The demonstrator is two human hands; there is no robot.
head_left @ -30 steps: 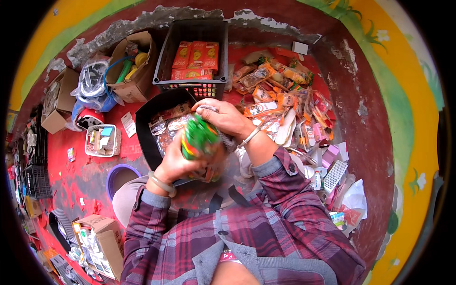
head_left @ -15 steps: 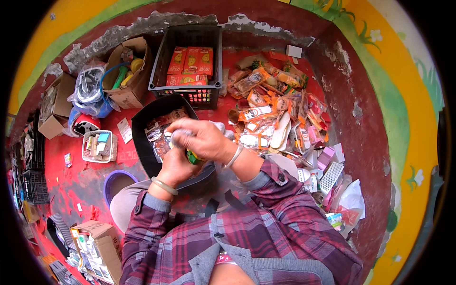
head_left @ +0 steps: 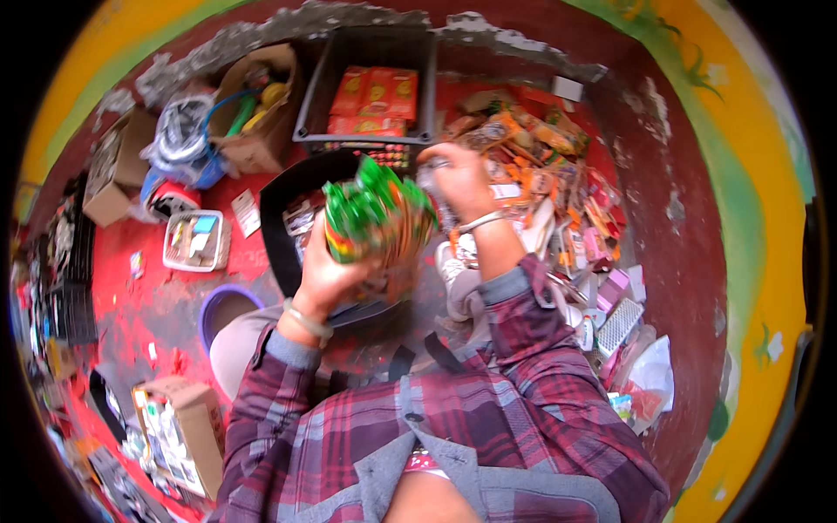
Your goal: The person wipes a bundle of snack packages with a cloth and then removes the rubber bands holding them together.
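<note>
My left hand (head_left: 330, 277) is closed around a bunch of green and orange plastic packets (head_left: 375, 218), tilted and smeared by motion. Below the packets stands a black bin (head_left: 277, 196) with more small packaged goods inside. My right hand (head_left: 464, 179) is raised to the right of the packets, apart from them. Its fingers are curled around a crumpled greyish cloth (head_left: 433, 187), blurred and partly hidden.
A dark crate (head_left: 425, 87) with orange-red boxes stands behind the bin. Orange packaged goods (head_left: 514, 144) lie piled at the right, loose boxes and baskets nearer. At the left are cardboard boxes (head_left: 261, 144), a small white basket (head_left: 196, 264) and a purple basin (head_left: 209, 318).
My hands have come apart. The left has turned up the green packets into full view, while the right has moved right, taking the greyish cloth along. The view has shifted slightly.
</note>
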